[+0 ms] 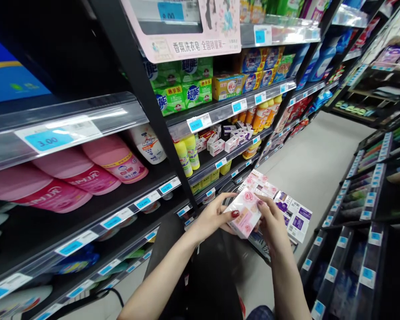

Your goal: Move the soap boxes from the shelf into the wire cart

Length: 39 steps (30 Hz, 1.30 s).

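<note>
Above my lap, my left hand [216, 214] and my right hand [272, 218] both grip a pink and white soap box [244, 212] with a rose print. The left thumb lies across its face, and the right fingers hold its right edge. Just beyond the hands are several pink Lux soap boxes [262, 181] and purple and white soap boxes [299, 218]. They rest low over the floor on a dark slotted object that the hands partly hide. More small soap boxes [231, 143] lie in a loose heap on a lower shelf.
On the left, shelves hold pink detergent bottles [93, 171] and a white bottle [148, 143]. Green soap packs [195, 92], yellow bottles [188, 155] and orange bottles [262, 116] stand further along. A dark upright post [153, 93] divides the shelves. Low racks [370, 200] line the right of the aisle floor [306, 155].
</note>
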Tool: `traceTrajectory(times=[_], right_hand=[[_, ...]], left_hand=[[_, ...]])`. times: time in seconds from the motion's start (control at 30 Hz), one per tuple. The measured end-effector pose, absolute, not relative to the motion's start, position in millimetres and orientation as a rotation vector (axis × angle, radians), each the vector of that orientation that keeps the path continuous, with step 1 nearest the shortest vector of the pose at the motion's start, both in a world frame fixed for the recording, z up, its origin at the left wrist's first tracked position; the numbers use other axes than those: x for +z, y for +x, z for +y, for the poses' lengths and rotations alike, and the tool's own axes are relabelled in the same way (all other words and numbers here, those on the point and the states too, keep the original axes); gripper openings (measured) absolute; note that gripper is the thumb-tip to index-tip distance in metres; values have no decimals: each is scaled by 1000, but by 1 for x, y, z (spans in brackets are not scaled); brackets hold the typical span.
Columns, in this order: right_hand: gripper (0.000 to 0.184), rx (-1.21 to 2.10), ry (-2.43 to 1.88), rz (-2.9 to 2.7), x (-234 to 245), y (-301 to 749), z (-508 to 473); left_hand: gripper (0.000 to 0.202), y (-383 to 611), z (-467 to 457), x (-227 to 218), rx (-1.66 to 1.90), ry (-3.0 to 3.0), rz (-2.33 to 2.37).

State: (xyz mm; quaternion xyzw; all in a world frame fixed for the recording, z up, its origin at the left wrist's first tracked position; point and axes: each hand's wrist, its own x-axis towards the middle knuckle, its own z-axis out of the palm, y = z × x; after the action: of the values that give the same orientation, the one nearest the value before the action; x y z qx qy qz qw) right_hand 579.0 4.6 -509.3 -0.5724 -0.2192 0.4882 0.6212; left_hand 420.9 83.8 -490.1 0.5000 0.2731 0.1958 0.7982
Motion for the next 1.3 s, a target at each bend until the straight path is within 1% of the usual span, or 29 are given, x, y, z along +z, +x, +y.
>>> traceTrajectory(times=[0.07, 0.2, 0.27, 0.37, 0.43, 0.5, 0.57, 0.73, 0.87, 0.97, 1.03, 1.1, 1.17, 1.3], right_hand=[[52, 1263, -1292, -395, -519, 581, 12], [48, 1454, -1291, -261, -538, 576, 19], [48, 1498, -1323, -261, -544, 573, 19], [51, 1509, -1366, -372, -547, 572, 16], [50, 1373, -1459, -586, -544, 576, 11], [50, 1164, -1619, -887, -538, 582, 2], [53, 1023, -1729, -1157, -533, 591, -8], [77, 982, -1724, -1487, -531, 615, -33], [81, 753, -1827, -1607, -536, 645, -36], [80, 518, -1934, -1606, -539, 690, -21], [83, 365, -2055, -1591, -545, 729, -2], [90, 270, -2195, -1600, -558, 766, 20], [92, 286, -2299, -1647, -577, 793, 40], [88, 402, -2346, -1767, -616, 814, 68]], left_hand=[[81, 426, 81, -491, 393, 1071, 593], [98, 434, 86, -496, 357, 1006, 630], [100, 435, 89, -498, 325, 960, 676], [94, 432, 91, -501, 277, 947, 686], [84, 429, 90, -504, 284, 1004, 701], [73, 426, 87, -507, 295, 1088, 681], [66, 425, 81, -509, 290, 1145, 636], [67, 432, 64, -508, 278, 1297, 633], [68, 452, 68, -518, 244, 1573, 575], [66, 478, 93, -540, 303, 1547, 495], [55, 497, 118, -561, 406, 1639, 685], [50, 515, 145, -584, 463, 1733, 937], [48, 530, 167, -607, 425, 1750, 1043], [54, 546, 185, -643, 222, 1705, 1070]])
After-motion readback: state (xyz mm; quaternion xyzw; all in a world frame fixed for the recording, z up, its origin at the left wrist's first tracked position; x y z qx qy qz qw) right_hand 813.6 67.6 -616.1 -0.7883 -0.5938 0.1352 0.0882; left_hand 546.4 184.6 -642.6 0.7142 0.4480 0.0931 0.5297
